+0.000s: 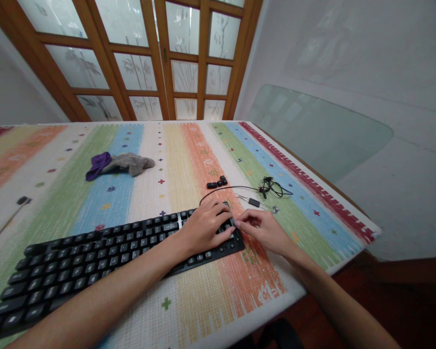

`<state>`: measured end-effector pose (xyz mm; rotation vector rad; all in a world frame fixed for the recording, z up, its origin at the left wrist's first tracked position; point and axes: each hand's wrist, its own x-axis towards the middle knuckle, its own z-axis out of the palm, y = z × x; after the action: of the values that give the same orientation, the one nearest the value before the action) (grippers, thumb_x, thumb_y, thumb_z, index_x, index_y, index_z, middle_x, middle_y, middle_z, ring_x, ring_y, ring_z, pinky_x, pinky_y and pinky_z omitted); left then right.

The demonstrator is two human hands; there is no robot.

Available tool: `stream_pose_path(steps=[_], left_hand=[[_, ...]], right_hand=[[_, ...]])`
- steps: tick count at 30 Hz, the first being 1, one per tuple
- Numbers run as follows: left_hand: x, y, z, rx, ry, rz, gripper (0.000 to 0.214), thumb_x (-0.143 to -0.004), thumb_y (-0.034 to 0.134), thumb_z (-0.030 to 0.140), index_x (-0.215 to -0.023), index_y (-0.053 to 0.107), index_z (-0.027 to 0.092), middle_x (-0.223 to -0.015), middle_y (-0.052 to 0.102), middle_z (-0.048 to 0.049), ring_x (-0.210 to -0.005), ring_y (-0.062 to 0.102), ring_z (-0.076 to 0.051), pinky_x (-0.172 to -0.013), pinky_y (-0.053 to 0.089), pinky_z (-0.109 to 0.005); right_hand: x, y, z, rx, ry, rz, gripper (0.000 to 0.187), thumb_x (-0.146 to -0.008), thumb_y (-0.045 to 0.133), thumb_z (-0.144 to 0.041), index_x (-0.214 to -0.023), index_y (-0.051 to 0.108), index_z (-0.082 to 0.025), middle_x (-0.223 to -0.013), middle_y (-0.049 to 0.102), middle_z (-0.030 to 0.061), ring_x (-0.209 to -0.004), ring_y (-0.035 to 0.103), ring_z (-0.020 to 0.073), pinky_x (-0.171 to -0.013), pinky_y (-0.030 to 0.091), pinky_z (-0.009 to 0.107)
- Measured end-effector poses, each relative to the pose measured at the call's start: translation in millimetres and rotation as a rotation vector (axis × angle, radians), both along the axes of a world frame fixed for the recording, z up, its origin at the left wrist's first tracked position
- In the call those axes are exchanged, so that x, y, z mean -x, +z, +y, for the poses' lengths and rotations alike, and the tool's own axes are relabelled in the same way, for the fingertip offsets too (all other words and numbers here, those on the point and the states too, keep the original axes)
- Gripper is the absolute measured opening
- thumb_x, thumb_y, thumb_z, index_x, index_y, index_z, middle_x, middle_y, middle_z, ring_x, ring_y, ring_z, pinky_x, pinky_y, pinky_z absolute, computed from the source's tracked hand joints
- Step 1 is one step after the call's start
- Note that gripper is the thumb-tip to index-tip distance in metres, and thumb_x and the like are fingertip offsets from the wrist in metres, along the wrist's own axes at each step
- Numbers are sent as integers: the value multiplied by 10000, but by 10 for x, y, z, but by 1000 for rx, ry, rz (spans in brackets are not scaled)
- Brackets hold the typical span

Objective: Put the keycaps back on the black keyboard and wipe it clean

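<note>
A black keyboard [127, 247] lies at a slant across the near left and middle of the table, with gaps among the keys toward its right end. My left hand [207, 225] rests over that right end, palm down, its fingers stretched across the keys and its thumb apart. Beside the keyboard's right edge is my right hand [257, 227], thumb and fingertips pinched together. Whatever may be between those fingertips is too small to make out. Just beyond my hands lie several loose black keycaps [212, 185] and a thin wire tool with a black handle [254, 202].
The keyboard's black cable [276, 188] lies loosely coiled on the right. A grey and purple cloth item [125, 164] sits farther back on the striped tablecloth [174, 165]. At the left is a pale rod with a dark tip [22, 199]. A glass panel [312, 121] leans along the right wall.
</note>
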<state>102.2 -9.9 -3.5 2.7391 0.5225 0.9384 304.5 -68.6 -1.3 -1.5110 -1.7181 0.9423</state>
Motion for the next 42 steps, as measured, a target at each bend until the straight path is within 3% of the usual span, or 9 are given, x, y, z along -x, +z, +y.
stream_pose_path(steps=[17,23,28,33,38,42], left_hand=[[20,-19,-14,-87,-2,20,205,-920,584,297,-910,767,203,-979,685,-81,-935,580,-228,-867,517,-420],[16,-13,-23,-48,-59,-26,219,-925,539,228,-1021,719,148,-1073,713,-100,-1079,626,-235,-970,524,-413],[13,-27,-23,-44,-133,22,237,-946,495,214,-1074,691,176,-1144,716,-89,-1130,645,-224,-1024,508,-426],[11,-40,-22,-68,-147,69,238,-964,473,235,-1054,684,170,-1150,720,-88,-1138,646,-223,-1083,458,-447],[20,-40,-36,-58,-139,91,222,-962,488,235,-1059,665,143,-1210,692,-108,-1163,631,-225,-1086,453,-420],[23,-54,-32,-26,-140,93,203,-951,498,230,-1065,656,171,-1208,682,-102,-1134,643,-230,-1008,514,-416]], right_hand=[[47,-49,15,-21,-30,-74,306,-856,606,-402,-695,669,-149,-634,635,26,-566,505,124,-535,357,252],[-5,99,114,-98,-15,-172,256,-843,616,-359,-696,696,-165,-611,638,12,-539,494,116,-513,339,247],[-80,268,475,-248,-85,-299,236,-835,601,-323,-674,681,-171,-612,651,15,-558,524,126,-551,379,255],[-94,280,1017,-241,-102,-441,150,-816,615,-254,-815,731,-159,-746,715,44,-651,587,147,-649,425,262],[-97,202,1430,-211,50,-604,360,-767,657,-195,-1115,714,-126,-1003,724,100,-777,612,176,-727,441,271],[-101,181,1577,-219,140,-620,312,-698,705,-163,-1006,756,-152,-991,724,78,-847,613,197,-779,441,270]])
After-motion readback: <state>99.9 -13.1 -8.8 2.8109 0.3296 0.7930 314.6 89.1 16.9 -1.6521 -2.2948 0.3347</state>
